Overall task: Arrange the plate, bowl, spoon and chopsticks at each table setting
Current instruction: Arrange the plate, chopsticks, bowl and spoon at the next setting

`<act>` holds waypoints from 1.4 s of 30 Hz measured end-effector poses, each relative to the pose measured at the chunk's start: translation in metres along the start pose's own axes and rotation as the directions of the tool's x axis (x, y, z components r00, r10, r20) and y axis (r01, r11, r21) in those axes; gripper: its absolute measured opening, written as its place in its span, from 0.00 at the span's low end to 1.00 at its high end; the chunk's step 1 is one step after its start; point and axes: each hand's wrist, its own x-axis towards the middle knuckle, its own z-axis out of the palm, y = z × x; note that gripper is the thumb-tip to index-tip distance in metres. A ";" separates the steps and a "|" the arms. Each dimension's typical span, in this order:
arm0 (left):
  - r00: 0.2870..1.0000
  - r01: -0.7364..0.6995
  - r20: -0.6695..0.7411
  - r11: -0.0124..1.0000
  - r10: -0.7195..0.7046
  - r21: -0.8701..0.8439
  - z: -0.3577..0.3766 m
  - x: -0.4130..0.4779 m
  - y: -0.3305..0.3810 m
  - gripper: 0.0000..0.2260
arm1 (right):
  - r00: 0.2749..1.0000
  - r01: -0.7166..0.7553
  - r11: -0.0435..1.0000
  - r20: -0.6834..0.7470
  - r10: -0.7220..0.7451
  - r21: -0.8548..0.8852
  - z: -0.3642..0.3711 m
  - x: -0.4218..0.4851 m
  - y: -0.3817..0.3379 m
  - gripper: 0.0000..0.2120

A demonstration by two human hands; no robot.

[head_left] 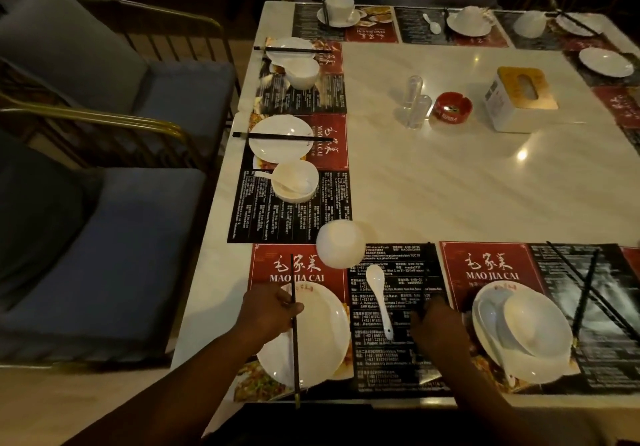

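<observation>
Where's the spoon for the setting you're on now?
Head view, near edge: the spoon lies on the black half of the placemat, between the plate, where the left hand holds a chopstick, and the right hand, just nearer than the upturned bowl.

The left hand [270, 314] pinched a chopstick [295, 359], forearm angled toward two o'clock. The right hand [437, 326] reached toward eleven o'clock, grip unclear.

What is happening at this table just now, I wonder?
A person is laying the nearest place setting. The left hand grips one black chopstick over the white plate. The right hand rests on the placemat beside the spoon, at the end of a second chopstick; its grip is unclear. A white bowl stands beyond the spoon.
</observation>
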 end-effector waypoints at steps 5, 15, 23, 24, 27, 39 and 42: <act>0.998 -0.051 0.048 0.996 0.048 0.073 0.004 0.005 -0.004 0.06 | 0.999 -0.044 0.999 -0.005 0.044 0.018 -0.008 -0.004 -0.006 0.06; 0.991 -0.111 0.078 0.993 0.109 0.027 -0.006 0.014 -0.010 0.08 | 0.930 0.261 0.957 0.233 -0.284 0.126 0.046 -0.093 -0.098 0.05; 0.958 -0.245 -0.113 0.957 0.263 0.154 -0.026 0.010 -0.018 0.14 | 0.940 0.273 0.956 0.183 -0.289 0.106 0.082 -0.090 -0.110 0.05; 0.956 -0.246 -0.121 0.955 0.267 0.167 -0.028 0.010 -0.020 0.14 | 0.941 0.268 0.958 0.188 -0.283 0.102 0.083 -0.089 -0.110 0.05; 0.956 -0.242 -0.119 0.950 0.268 0.197 -0.033 0.011 -0.026 0.15 | 0.938 0.258 0.962 0.215 -0.271 0.089 0.089 -0.088 -0.110 0.06; 0.966 -0.243 -0.036 0.944 0.257 0.222 -0.036 0.015 -0.036 0.14 | 0.948 0.213 0.973 0.224 -0.228 0.088 0.098 -0.090 -0.116 0.15; 0.967 -0.244 -0.022 0.943 0.255 0.224 -0.035 0.014 -0.039 0.15 | 0.952 0.188 0.977 0.227 -0.207 0.103 0.098 -0.090 -0.115 0.14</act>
